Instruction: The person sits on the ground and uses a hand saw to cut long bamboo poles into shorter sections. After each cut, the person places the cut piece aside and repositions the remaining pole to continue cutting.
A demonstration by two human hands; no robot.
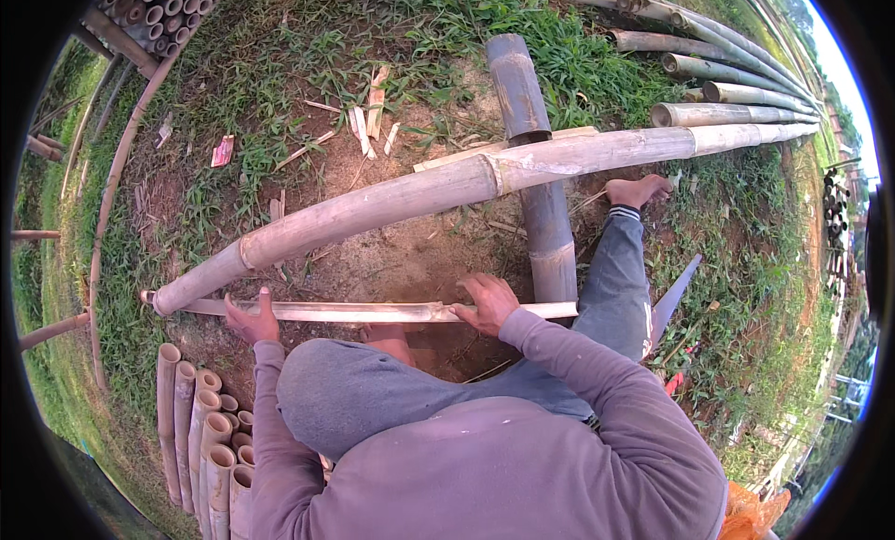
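A split bamboo strip [373, 312], pale and hollowed on its upper face, lies crosswise in front of me. My left hand [250, 320] grips it near its left end, thumb up and fingers at the near edge. Further right, my right hand [487, 304] is closed over the strip, fingers across its top. Just beyond it a long whole bamboo pole [373, 200] slants from near left to far right. That pole rests across a thick dark bamboo log [550, 218]. The strip's right end lies by the log's near end.
Cut bamboo tubes [214, 433] stand at the lower left. Long poles [736, 116] are stacked far right. A saw blade [673, 302] lies beside my outstretched right leg [615, 279]. Bamboo splinters [375, 107] litter the grass beyond the pole. More tubes [172, 13] are piled far left.
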